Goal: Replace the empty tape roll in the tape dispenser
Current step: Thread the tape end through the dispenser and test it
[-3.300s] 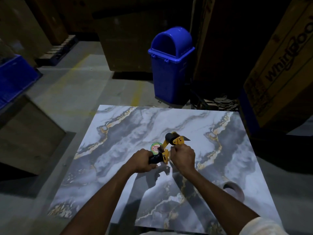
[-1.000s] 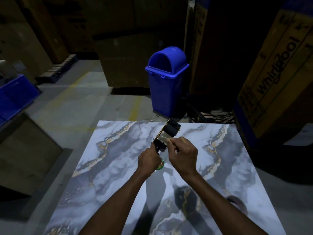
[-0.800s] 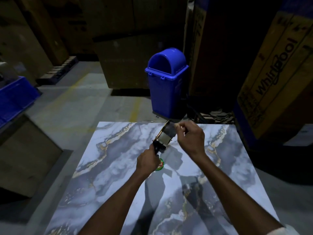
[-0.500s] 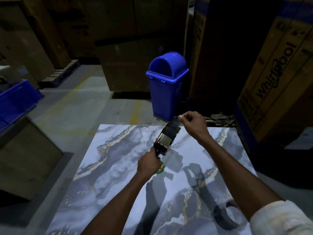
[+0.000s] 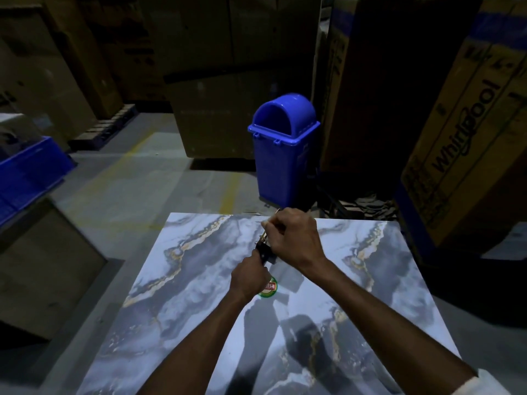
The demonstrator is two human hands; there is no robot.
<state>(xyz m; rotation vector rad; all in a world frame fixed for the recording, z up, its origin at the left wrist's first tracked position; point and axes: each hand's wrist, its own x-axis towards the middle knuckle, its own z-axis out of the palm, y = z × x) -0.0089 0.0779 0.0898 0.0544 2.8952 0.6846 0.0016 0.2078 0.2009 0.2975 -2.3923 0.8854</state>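
Far off at nine o'clock sits a blue plastic crate point(image 5: 31, 169), with a brown cardboard box point(image 5: 42, 269) nearer me at eight o'clock, both on the grey concrete floor point(image 5: 119, 189), which carries faint yellow lines. Stacked cartons point(image 5: 71, 61) fill the dim wall at ten and eleven o'clock.

The surface point(image 5: 199, 303) in front of me is a square slab printed like grey and white marble with gold veins; its far edge runs across the middle of my view. My left hand point(image 5: 251, 276) comes in from six o'clock, its grip pressed together around the black handle of the tape dispenser point(image 5: 265, 250), which I hold lifted above the surface, near its far edge at twelve o'clock, nose pointing away from me. Just under that hand, a round green and red sticker point(image 5: 269, 289) shows on the slab, half covered by my knuckles.

My right hand point(image 5: 296, 239) lies over the dispenser's front end and hides most of it; its fingertips point(image 5: 266, 223) are pinched at the top of the frame, though what they pinch I cannot tell. A white sleeve point(image 5: 484, 384) shows at five o'clock.

Beyond the surface at twelve o'clock stands a blue dustbin point(image 5: 282, 155) with a domed lid. At two o'clock leans a large Whirlpool carton point(image 5: 467, 138), dark boxes behind it.
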